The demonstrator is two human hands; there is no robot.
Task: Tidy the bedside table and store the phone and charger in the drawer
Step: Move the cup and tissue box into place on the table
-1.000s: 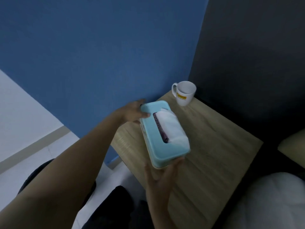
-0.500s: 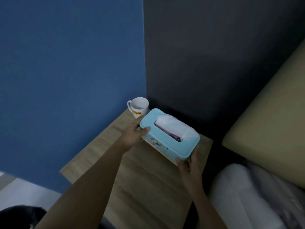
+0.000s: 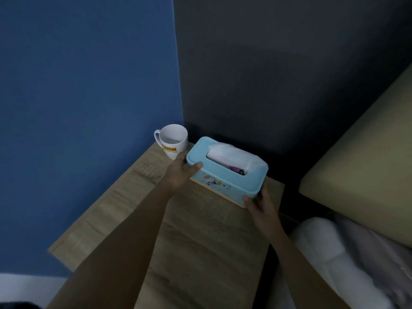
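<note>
- At the far corner of the bench point(image 3: 200, 253), my left hand point(image 3: 178, 175) and right hand point(image 3: 260, 204) each clamp one end of the light-blue tissue box point(image 3: 225, 175); both grips are closed on it.
- Tissue box: lower edge at, or just above, the wood; I cannot tell whether it rests fully.
- White mug point(image 3: 172, 140): upright, just behind my left knuckles, near the blue wall point(image 3: 89, 108).
- Phone, charger and drawer: none in view, so the storing step appears undone.
- Hazard 1: pushing the box further back-left would likely drive my left knuckles into the mug and tip it.
- Hazard 2: my right grip lies near the bench's right edge; a skewed release could leave the box overhanging the gap beside the bed point(image 3: 356, 264).
</note>
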